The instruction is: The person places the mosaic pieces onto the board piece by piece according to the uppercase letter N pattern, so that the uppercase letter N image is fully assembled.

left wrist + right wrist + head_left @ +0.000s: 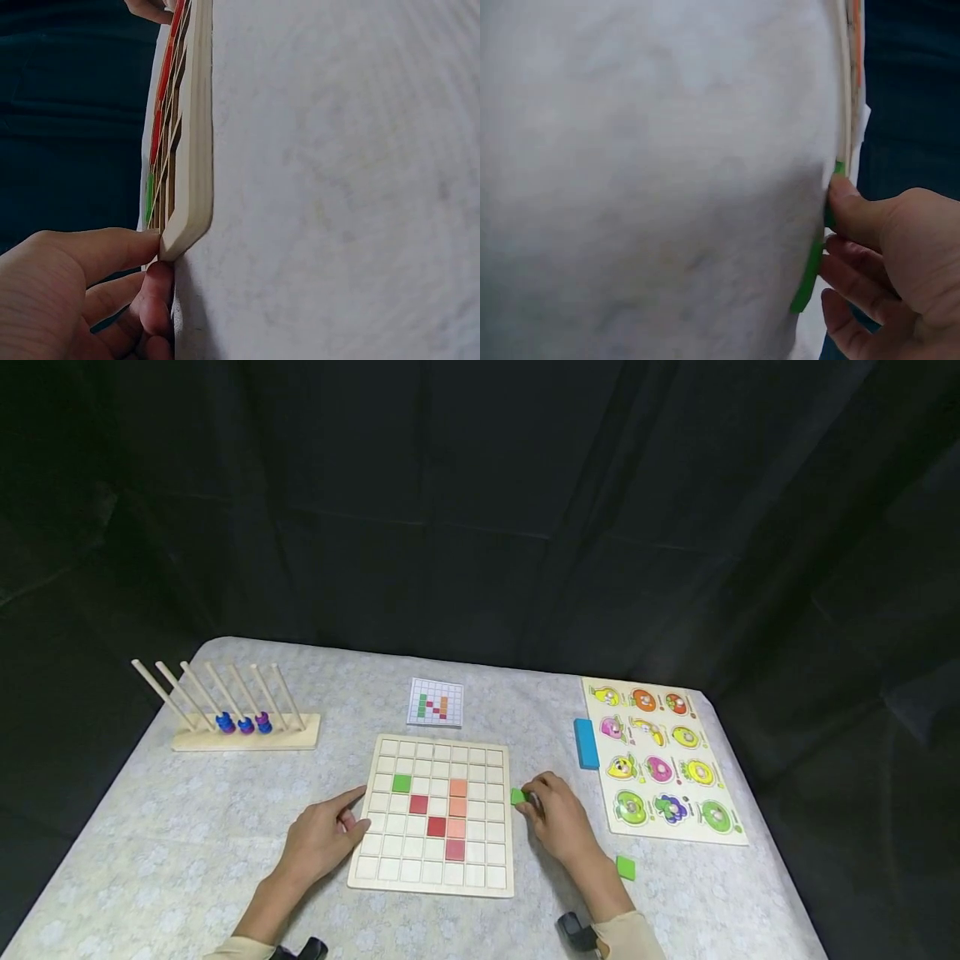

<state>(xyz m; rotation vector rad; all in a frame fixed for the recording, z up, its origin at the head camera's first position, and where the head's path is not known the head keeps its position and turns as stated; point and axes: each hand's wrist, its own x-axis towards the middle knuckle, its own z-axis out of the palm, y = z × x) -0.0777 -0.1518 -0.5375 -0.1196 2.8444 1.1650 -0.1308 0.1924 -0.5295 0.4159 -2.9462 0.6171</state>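
Left hand [321, 838] grips the board [435, 887], right hand [557, 818] pinches 1 green tile [517, 797]: placing, I'd guess, needing a lift left of those fingertips.

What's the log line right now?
left hand: touches board, left edge | right hand: pinches green tile, beside board | card: beyond board | second green tile: loose, right of board

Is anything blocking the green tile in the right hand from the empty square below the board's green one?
Nothing upright visibly blocks the green tile; along that square's row, only an orange tile and a red tile lie flat in the board.
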